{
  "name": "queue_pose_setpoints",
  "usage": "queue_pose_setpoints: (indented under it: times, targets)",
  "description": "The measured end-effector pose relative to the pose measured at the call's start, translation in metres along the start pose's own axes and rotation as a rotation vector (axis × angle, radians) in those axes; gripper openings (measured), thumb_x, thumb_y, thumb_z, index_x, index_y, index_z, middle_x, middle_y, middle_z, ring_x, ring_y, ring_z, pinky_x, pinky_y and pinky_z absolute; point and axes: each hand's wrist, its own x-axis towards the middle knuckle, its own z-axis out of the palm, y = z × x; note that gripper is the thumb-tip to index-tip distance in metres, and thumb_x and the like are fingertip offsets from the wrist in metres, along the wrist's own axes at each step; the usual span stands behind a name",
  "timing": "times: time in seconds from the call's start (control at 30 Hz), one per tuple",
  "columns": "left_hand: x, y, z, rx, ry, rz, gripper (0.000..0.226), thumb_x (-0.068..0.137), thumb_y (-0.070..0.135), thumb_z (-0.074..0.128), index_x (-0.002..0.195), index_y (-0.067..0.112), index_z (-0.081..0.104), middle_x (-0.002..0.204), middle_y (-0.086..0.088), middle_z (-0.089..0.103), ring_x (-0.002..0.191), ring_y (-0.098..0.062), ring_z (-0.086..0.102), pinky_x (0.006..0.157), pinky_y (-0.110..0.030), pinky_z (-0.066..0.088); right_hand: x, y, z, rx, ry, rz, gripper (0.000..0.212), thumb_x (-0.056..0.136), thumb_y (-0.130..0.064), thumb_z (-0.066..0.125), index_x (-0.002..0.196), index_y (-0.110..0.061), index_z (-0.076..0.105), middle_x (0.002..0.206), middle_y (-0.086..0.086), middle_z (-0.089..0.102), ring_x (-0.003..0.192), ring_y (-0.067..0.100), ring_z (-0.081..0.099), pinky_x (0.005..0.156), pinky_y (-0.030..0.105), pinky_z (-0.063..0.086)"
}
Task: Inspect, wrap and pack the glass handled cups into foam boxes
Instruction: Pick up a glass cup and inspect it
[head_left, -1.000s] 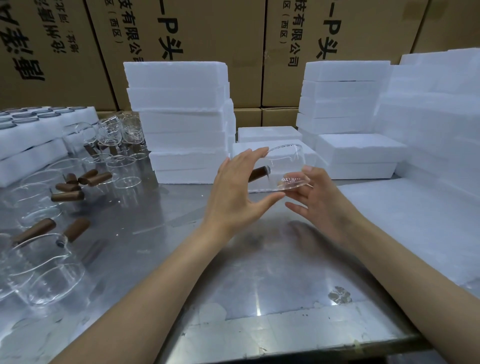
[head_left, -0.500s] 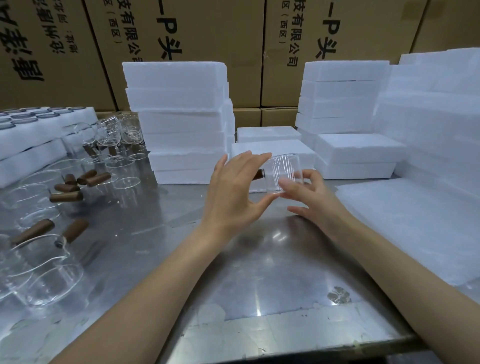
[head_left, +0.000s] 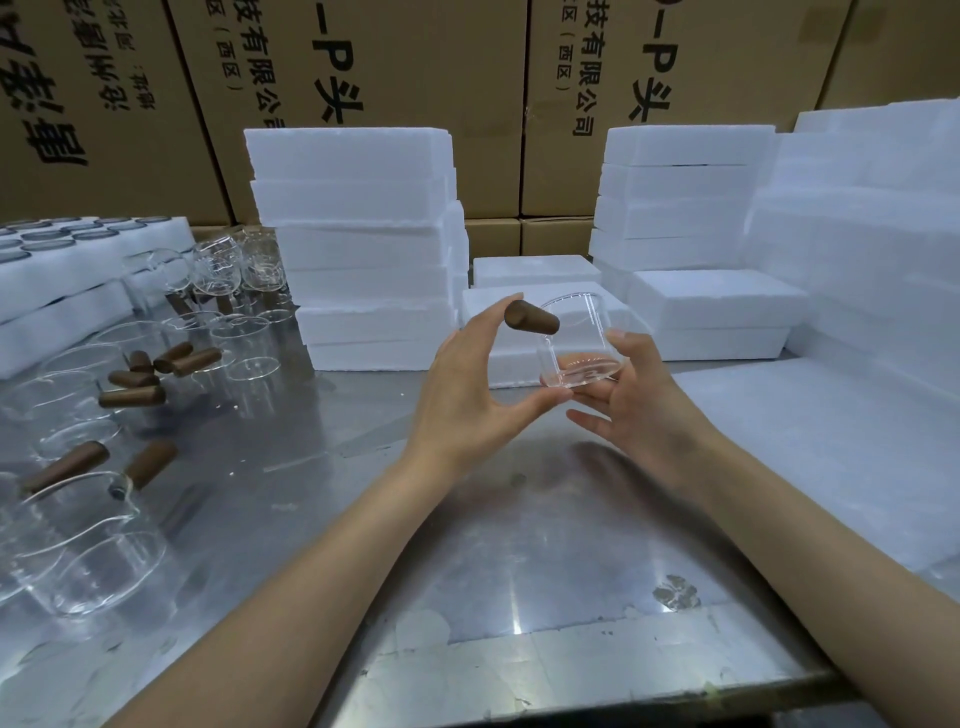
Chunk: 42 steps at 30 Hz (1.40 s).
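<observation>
Hands (head_left: 550, 405) round glass cup (head_left: 579, 345), fingers curled.

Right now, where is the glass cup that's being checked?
In the head view the glass cup is held up mid-frame above the steel table, between the left hand and right hand, in front of the foam boxes.

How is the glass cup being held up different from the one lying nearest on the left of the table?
The held cup is lifted between the left hand and right hand, while the nearest cup lies on its side on the metal table, untouched. The held cup's brown handle points up and left towards the camera; the lying cup's handle points away. Both are clear glass with a brown handle.
</observation>
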Motion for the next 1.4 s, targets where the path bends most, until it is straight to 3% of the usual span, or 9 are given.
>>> queue_pose_setpoints:
  times: [0.1,0.23,0.37,0.6,0.77,0.83,1.0,1.23,1.4]
  targets:
    - [0.0,0.001,0.0,-0.028,0.005,0.006,0.04,0.077,0.028,0.079,0.11,0.028,0.056,0.114,0.02,0.061,0.113,-0.002,0.056,0.099,-0.045,0.043,0.001,0.001,-0.002,-0.024,-0.072,0.022,0.046,0.093,-0.048,0.035,0.107,-0.013,0.061,0.112,0.011,0.07,0.11,0.013,0.063,0.1,0.036,0.041]
    - [0.0,-0.004,-0.001,0.071,0.075,-0.005,0.054,0.073,0.028,0.083,0.122,0.017,0.06,0.115,0.004,0.065,0.109,-0.013,0.059,0.097,-0.043,0.045,0.006,0.005,-0.005,-0.113,-0.029,-0.031,0.044,0.09,-0.053,0.045,0.12,-0.024,0.059,0.113,-0.003,0.069,0.107,0.008,0.063,0.099,0.038,0.042]
    - [0.0,-0.004,-0.003,0.141,0.096,0.0,0.061,0.071,0.029,0.083,0.127,0.016,0.06,0.11,0.0,0.064,0.103,-0.016,0.059,0.094,-0.046,0.046,0.006,0.006,-0.004,-0.189,0.063,-0.158,0.055,0.069,-0.052,0.07,0.118,-0.032,0.055,0.117,-0.008,0.063,0.104,0.006,0.062,0.095,0.036,0.047]
    - [0.001,-0.004,-0.002,0.216,0.069,0.042,0.061,0.074,0.031,0.081,0.129,0.016,0.059,0.107,-0.002,0.061,0.101,-0.016,0.056,0.096,-0.048,0.042,0.006,0.012,-0.005,-0.352,0.109,-0.247,0.074,0.06,-0.056,0.079,0.123,-0.027,0.053,0.117,-0.01,0.063,0.105,0.003,0.061,0.092,0.031,0.048]
    - [0.001,0.002,0.001,0.171,0.025,0.063,0.084,0.076,0.039,0.078,0.144,0.013,0.037,0.134,-0.001,0.052,0.126,-0.016,0.046,0.109,-0.051,0.031,0.004,0.009,-0.008,-0.161,0.018,-0.18,0.042,0.066,-0.051,0.073,0.1,-0.027,0.069,0.1,-0.009,0.072,0.101,0.005,0.065,0.096,0.035,0.046]
    - [0.0,0.002,0.0,0.151,-0.005,0.032,0.093,0.074,0.043,0.078,0.147,0.014,0.03,0.143,-0.001,0.044,0.133,-0.017,0.039,0.11,-0.054,0.03,0.003,0.007,-0.01,-0.051,-0.032,-0.137,0.032,0.073,-0.045,0.073,0.099,-0.026,0.071,0.104,-0.004,0.072,0.104,0.009,0.065,0.095,0.033,0.046]
    - [-0.002,-0.001,0.0,0.077,-0.012,-0.065,0.091,0.073,0.041,0.079,0.146,0.017,0.032,0.144,0.003,0.045,0.134,-0.014,0.04,0.109,-0.051,0.034,0.001,0.003,-0.013,0.119,-0.144,-0.031,0.051,0.076,-0.043,0.058,0.118,-0.016,0.064,0.118,0.003,0.068,0.109,0.013,0.063,0.1,0.034,0.041]
    - [0.0,-0.001,0.0,0.027,0.056,-0.048,0.064,0.077,0.031,0.079,0.132,0.015,0.051,0.126,0.01,0.057,0.119,-0.011,0.054,0.103,-0.045,0.042,0.003,0.003,-0.012,0.128,-0.228,0.013,0.052,0.08,-0.045,0.051,0.122,-0.016,0.061,0.122,0.001,0.066,0.114,0.011,0.061,0.102,0.036,0.039]
    - [0.001,-0.004,-0.003,0.056,0.068,-0.023,0.064,0.074,0.032,0.081,0.13,0.014,0.054,0.121,0.008,0.06,0.115,-0.011,0.056,0.103,-0.043,0.043,0.005,0.005,-0.011,0.102,-0.177,-0.011,0.05,0.079,-0.046,0.054,0.122,-0.02,0.061,0.119,0.0,0.067,0.112,0.012,0.062,0.095,0.036,0.043]
